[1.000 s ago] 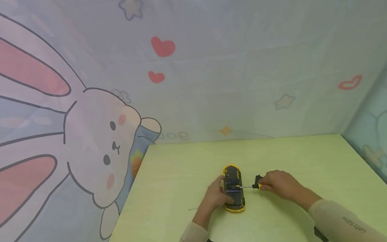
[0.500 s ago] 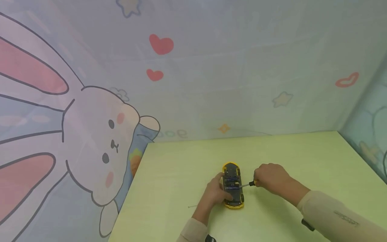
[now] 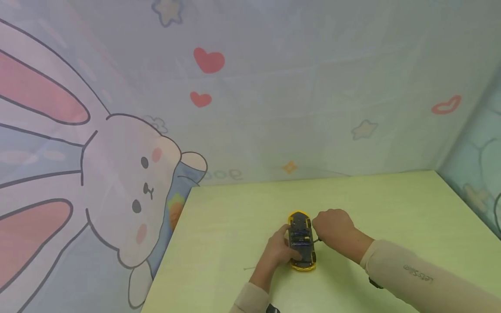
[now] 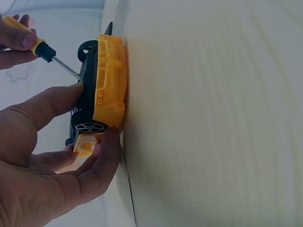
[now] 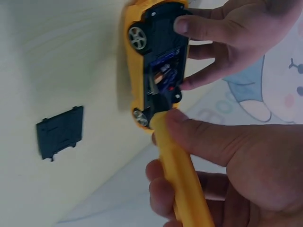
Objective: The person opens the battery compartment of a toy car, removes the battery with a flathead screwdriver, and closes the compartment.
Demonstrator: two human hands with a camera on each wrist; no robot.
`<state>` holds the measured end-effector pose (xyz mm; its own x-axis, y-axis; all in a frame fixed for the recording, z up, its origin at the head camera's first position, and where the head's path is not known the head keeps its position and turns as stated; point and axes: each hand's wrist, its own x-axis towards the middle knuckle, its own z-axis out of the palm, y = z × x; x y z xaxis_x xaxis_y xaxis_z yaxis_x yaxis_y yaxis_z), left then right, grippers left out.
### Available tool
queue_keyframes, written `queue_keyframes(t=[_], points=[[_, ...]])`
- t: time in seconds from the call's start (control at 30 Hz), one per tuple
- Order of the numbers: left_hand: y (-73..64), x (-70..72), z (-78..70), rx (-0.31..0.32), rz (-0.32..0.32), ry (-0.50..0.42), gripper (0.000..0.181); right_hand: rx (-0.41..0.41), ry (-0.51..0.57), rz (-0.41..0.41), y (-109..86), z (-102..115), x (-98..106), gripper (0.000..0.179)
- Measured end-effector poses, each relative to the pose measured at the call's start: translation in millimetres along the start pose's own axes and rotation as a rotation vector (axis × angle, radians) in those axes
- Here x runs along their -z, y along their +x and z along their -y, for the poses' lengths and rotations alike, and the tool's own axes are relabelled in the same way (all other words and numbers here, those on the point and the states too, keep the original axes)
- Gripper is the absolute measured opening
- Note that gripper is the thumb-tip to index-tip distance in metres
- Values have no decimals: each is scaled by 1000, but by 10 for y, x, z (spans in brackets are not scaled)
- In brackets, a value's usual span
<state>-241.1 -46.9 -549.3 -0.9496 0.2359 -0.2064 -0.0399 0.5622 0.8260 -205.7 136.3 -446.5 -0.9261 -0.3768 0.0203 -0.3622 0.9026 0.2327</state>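
A yellow toy car [image 3: 307, 252] lies upside down on the table, its black underside facing up. My left hand [image 3: 277, 248] grips it from the left, thumb on the underside and fingers along the side. Blue batteries [image 3: 300, 234] show in the open bay at the car's middle. My right hand [image 3: 333, 227] holds a screwdriver [image 5: 182, 172] by its yellow handle, close to the car's right side. In the right wrist view the shaft slants into the battery bay; its exact contact is hard to make out.
A black battery cover [image 5: 60, 133] lies on the table near the car, seen in the right wrist view. A thin rod-like thing [image 3: 248, 268] lies left of my left forearm. The pale green table [image 3: 227, 217] meets a printed cloth backdrop [image 3: 266, 108] behind.
My right hand has moved left, closer to the car, and turned, so it now covers most of the screwdriver in the head view. The left hand keeps its grip on the car.
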Motion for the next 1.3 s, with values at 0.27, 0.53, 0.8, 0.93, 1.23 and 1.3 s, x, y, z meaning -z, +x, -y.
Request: queue_keyframes(t=[0.27, 0.53, 0.8, 0.93, 1.23, 1.3], points=[[11, 3, -8, 1, 12, 15, 91, -114, -53, 120, 85, 304, 100, 16], [-3, 11, -19, 0, 22, 2, 91, -34, -272, 110, 151, 509, 36, 22], [29, -18, -30, 7, 25, 0, 90, -41, -188, 126, 162, 312, -41, 20], [18, -44, -1, -5, 16, 20, 92, -7, -99, 60, 97, 107, -148, 19], [16, -24, -38, 12, 8, 58, 97, -4, 249, -44, -86, -328, -440, 16], [33, -33, -34, 22, 13, 60, 97, -3, 386, -30, -142, -423, -552, 16]])
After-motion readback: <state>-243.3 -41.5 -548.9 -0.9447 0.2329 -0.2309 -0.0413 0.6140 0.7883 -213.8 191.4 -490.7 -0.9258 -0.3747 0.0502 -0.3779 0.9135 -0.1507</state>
